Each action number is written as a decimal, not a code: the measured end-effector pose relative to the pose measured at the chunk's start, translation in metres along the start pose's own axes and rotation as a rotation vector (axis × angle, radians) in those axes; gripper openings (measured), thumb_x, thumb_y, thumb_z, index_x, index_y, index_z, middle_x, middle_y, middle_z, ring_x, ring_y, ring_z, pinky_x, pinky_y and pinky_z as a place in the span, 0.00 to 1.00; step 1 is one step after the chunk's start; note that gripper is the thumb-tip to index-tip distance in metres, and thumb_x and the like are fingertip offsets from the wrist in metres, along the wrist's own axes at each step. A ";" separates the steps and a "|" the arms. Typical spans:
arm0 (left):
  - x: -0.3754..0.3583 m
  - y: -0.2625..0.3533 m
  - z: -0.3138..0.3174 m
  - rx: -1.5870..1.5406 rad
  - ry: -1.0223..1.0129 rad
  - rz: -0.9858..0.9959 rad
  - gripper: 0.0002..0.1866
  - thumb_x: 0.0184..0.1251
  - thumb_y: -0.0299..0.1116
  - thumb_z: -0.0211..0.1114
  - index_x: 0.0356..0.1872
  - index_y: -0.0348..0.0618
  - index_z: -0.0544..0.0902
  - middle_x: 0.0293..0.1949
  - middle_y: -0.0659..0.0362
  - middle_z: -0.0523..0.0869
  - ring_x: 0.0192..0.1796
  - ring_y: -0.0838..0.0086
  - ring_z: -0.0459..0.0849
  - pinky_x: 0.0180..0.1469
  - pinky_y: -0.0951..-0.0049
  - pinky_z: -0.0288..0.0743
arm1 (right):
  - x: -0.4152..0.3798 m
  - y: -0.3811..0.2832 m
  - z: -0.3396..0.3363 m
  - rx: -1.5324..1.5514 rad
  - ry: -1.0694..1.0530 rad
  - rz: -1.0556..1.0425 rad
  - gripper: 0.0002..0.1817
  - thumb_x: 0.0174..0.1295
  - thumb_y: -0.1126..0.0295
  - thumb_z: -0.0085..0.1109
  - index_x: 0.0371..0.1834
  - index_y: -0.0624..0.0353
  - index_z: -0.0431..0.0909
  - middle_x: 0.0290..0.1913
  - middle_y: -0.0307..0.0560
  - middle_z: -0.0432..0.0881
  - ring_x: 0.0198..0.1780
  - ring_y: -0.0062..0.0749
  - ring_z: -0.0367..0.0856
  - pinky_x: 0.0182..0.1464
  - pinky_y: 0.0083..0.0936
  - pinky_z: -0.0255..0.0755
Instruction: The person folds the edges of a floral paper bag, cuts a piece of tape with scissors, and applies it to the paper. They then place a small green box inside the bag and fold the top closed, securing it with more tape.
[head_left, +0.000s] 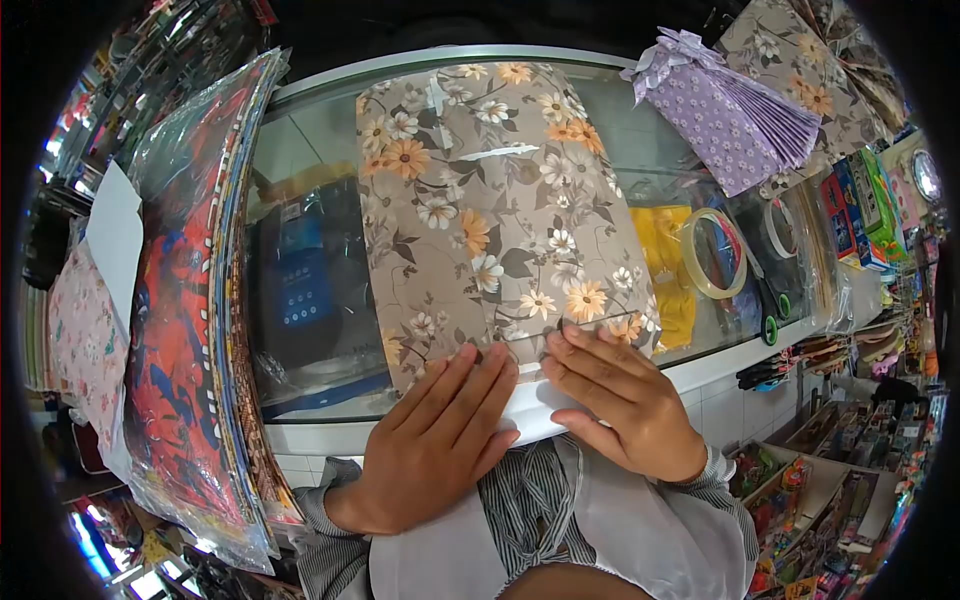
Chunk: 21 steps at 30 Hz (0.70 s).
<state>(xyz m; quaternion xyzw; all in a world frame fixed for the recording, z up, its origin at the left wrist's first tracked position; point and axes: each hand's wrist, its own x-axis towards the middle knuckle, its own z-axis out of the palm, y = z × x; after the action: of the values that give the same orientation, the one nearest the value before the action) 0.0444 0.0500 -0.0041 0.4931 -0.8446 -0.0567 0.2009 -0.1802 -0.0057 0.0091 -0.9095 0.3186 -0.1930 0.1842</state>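
A flat piece of brown floral paper (510, 215), folded with a seam down its middle, lies on the glass counter. Strips of tape shine near its top. My left hand (430, 430) rests palm down on its lower left edge, fingers stretched out. On the lower right edge lies my right hand (625, 400), also flat, with its fingers extended and the thumb apart. Neither hand grips anything. The lower edge of the paper is partly hidden under the fingers.
Right of the paper are a tape roll (713, 253), scissors (770, 305) and a purple pleated floral wrap (730, 125). A stack of plastic-covered sheets (185, 300) stands at the left. The counter's white front edge (340, 436) runs beneath my hands.
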 end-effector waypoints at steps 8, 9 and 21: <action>-0.007 0.005 -0.004 0.040 -0.103 -0.071 0.35 0.63 0.54 0.61 0.66 0.42 0.71 0.69 0.50 0.69 0.70 0.59 0.67 0.70 0.62 0.63 | -0.026 0.008 -0.012 -0.150 0.037 0.225 0.32 0.57 0.60 0.68 0.64 0.62 0.72 0.67 0.52 0.72 0.71 0.43 0.67 0.70 0.45 0.59; -0.006 0.005 -0.004 0.034 -0.103 -0.080 0.35 0.64 0.55 0.60 0.66 0.44 0.71 0.70 0.52 0.68 0.71 0.62 0.66 0.70 0.64 0.62 | -0.027 0.007 -0.011 -0.166 0.032 0.219 0.34 0.56 0.58 0.67 0.65 0.61 0.71 0.68 0.52 0.71 0.71 0.43 0.66 0.70 0.45 0.59; -0.007 0.004 0.001 0.028 -0.034 -0.092 0.34 0.64 0.56 0.59 0.67 0.46 0.71 0.71 0.55 0.68 0.70 0.62 0.67 0.68 0.63 0.62 | -0.033 0.009 -0.004 -0.240 0.030 0.194 0.41 0.54 0.47 0.64 0.68 0.60 0.68 0.71 0.51 0.66 0.73 0.42 0.62 0.72 0.47 0.53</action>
<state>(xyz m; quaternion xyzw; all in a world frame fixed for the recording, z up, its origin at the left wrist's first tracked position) 0.0438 0.0576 -0.0059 0.5331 -0.8250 -0.0622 0.1768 -0.2105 0.0081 0.0005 -0.8869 0.4287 -0.1485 0.0873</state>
